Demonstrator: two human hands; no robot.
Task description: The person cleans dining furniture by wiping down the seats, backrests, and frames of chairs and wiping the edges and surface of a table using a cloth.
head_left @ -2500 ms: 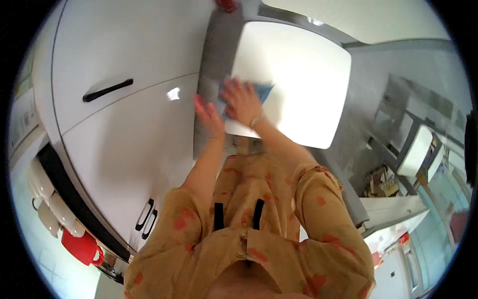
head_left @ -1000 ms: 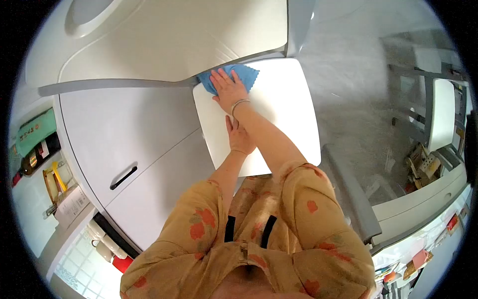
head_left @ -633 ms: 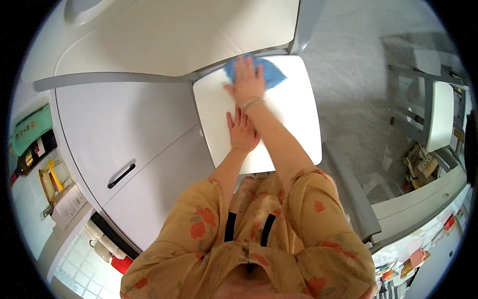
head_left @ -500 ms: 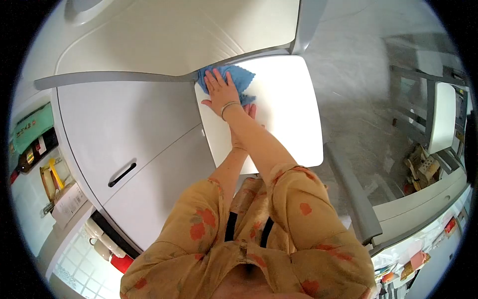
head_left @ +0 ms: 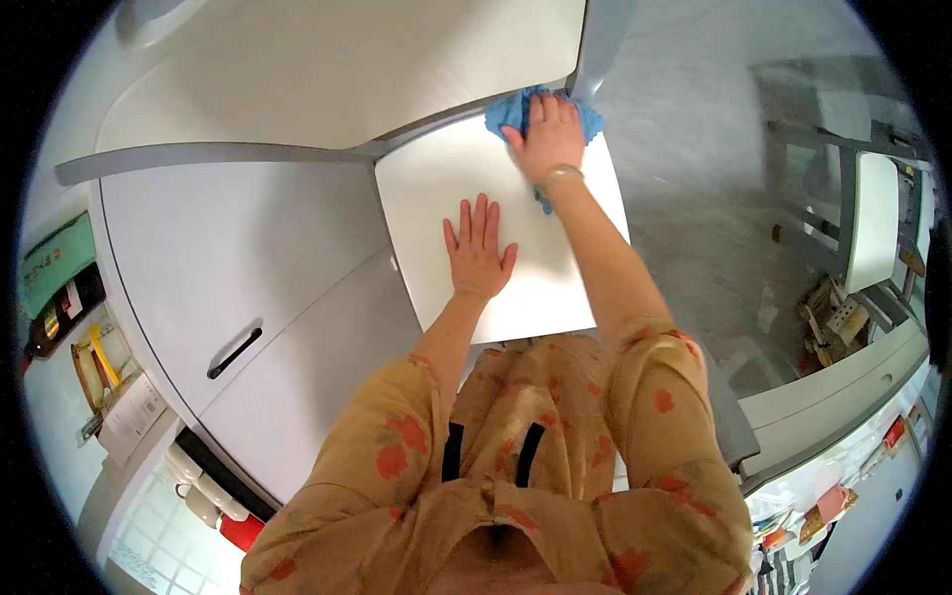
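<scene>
A white chair seat [head_left: 426, 188] lies in front of me. My right hand [head_left: 552, 139], with a bracelet at the wrist, presses a crumpled blue cloth [head_left: 503, 116] onto its far right corner. Part of the cloth is hidden under the palm, and a loose end hangs out below the wrist. My left hand [head_left: 478, 253] rests palm down on the middle left of the seat, fingers spread, holding nothing.
A cream panel with a grey edge [head_left: 337, 69] rises beyond the seat. Pale cabinet doors [head_left: 238, 228] with a black handle [head_left: 235, 353] stand left. Grey floor [head_left: 694, 188] and another white-seated chair [head_left: 873, 223] lie right. Shelves hold packets and mugs.
My right hand has slid the blue cloth right along the seat's far edge, from the far left corner to the far right. My left hand, formerly beneath the right arm, now lies flat in view.
</scene>
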